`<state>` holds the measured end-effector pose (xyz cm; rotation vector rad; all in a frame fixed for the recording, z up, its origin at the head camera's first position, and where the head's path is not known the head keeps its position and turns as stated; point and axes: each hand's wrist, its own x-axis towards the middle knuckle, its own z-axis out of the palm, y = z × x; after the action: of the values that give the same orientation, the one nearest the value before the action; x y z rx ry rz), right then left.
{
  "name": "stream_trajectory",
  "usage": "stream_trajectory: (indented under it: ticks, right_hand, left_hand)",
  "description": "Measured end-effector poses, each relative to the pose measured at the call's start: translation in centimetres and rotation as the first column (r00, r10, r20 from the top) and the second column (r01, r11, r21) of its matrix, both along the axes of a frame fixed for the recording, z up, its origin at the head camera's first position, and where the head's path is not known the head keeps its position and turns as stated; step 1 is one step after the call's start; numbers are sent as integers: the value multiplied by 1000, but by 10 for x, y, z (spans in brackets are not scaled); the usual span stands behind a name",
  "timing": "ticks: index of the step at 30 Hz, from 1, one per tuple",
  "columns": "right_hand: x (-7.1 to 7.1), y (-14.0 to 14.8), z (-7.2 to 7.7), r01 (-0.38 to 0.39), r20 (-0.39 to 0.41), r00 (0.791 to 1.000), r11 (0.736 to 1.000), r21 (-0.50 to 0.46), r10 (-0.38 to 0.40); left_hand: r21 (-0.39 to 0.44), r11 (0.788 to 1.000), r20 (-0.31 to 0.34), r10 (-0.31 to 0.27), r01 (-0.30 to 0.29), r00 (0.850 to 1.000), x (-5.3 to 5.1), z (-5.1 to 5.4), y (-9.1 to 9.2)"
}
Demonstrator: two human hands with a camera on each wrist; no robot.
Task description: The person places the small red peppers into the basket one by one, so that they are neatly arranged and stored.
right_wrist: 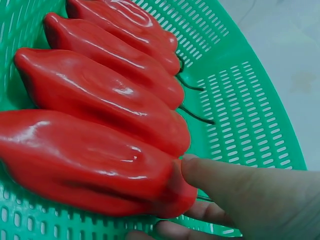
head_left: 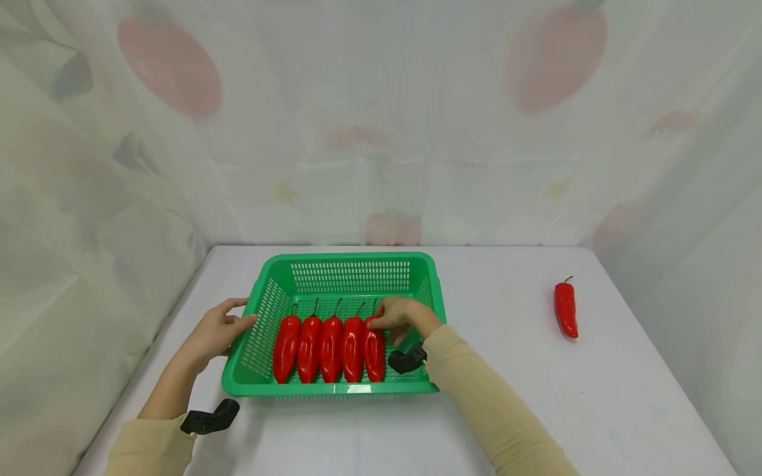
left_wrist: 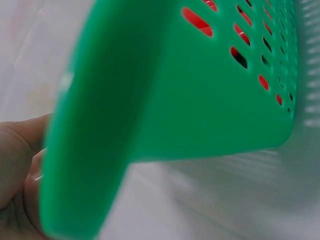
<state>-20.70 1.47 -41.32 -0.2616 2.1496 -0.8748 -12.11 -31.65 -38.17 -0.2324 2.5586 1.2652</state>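
Note:
Several red peppers with thin dark stems lie side by side in a green plastic basket (head_left: 393, 389), their stems towards the far wall. At the right end of the row, my right hand (head_left: 400, 316) pinches the top of the last red pepper (right_wrist: 100, 165) between thumb and fingers. That pepper rests beside its neighbour (right_wrist: 107, 100) on the basket floor. My left hand (head_left: 217, 332) grips the basket's left rim (left_wrist: 105, 100), thumb over the edge and fingers on the outer side, partly hidden by the rim in the left wrist view.
Another red pepper (head_left: 565, 309) lies on the white table (head_left: 506, 284), well to the right of the basket. Patterned cloth (head_left: 381, 119) hangs behind the table and along both sides.

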Motion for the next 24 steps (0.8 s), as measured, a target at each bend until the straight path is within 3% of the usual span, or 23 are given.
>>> stream_trajectory:
  ticks: [3, 8, 15, 19, 24]
  right_hand:
    - [-1, 1, 3, -4, -45, 999, 1000, 3, 4]
    - [-7, 3, 5, -22, -201, 979, 999, 32, 28]
    - [-14, 9, 10, -79, -432, 900, 996, -35, 57]
    - [-15, 15, 13, -106, -484, 874, 989, -102, 43]
    - [-17, 21, 16, -134, -559, 827, 985, -110, 50]
  left_hand:
    - [0, 1000, -2, -1, 1, 1000, 0, -1, 0]
    - [-7, 1000, -2, -1, 1, 1000, 0, -1, -1]
    - [-10, 1000, -3, 4, -4, 1000, 0, -1, 0]
    - [-15, 1000, -5, 2, -2, 1000, 1, 0, 1]
    - [-14, 1000, -8, 1, -1, 1000, 1, -1, 0]
